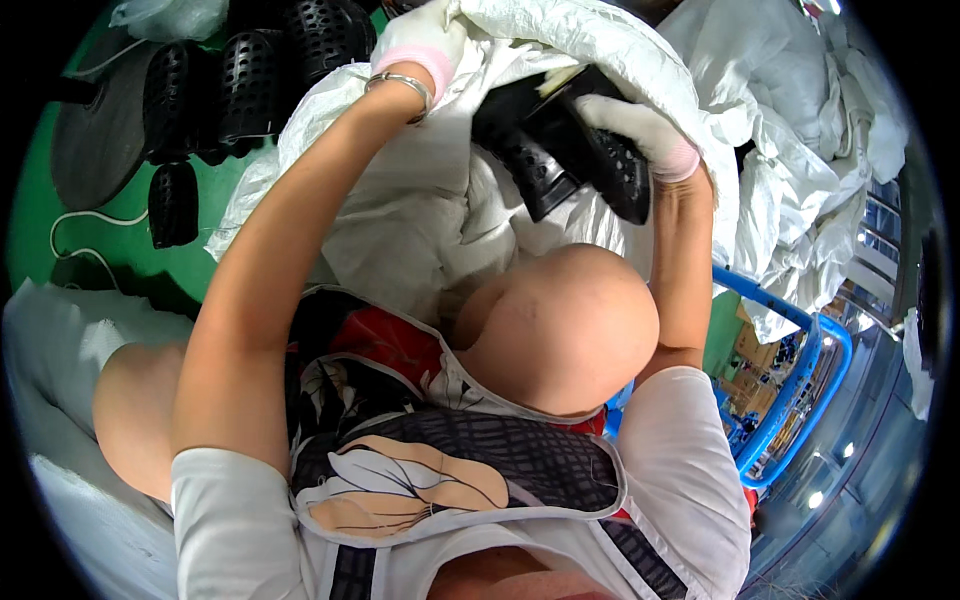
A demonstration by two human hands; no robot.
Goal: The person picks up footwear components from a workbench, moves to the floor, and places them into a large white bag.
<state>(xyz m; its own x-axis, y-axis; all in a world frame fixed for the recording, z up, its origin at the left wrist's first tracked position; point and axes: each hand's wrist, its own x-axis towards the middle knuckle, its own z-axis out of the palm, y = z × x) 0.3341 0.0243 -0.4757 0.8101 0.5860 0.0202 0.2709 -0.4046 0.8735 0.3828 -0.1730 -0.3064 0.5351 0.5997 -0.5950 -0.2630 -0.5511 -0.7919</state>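
A large white woven sack (400,190) lies open in front of me, its mouth gaping around several glossy black moulded pieces, some with holes. My left hand (422,42), in a white glove with a pink cuff, is closed on the sack's rim at the top; its fingertips blend into the white fabric. Inside the mouth, my right hand (645,132), gloved the same way, has its fingers closed on a black moulded piece (612,150). Another black piece (535,170) lies against it on the left. The lower part of the sack's contents is hidden.
Perforated black moulded pieces (250,90) stand on the green floor (105,235) at the upper left, near a dark round disc (100,130) and a white cord (95,215). White sacking (790,150) heaps up on the right, above a blue-rimmed basket (835,370). My bare knee is close below the sack.
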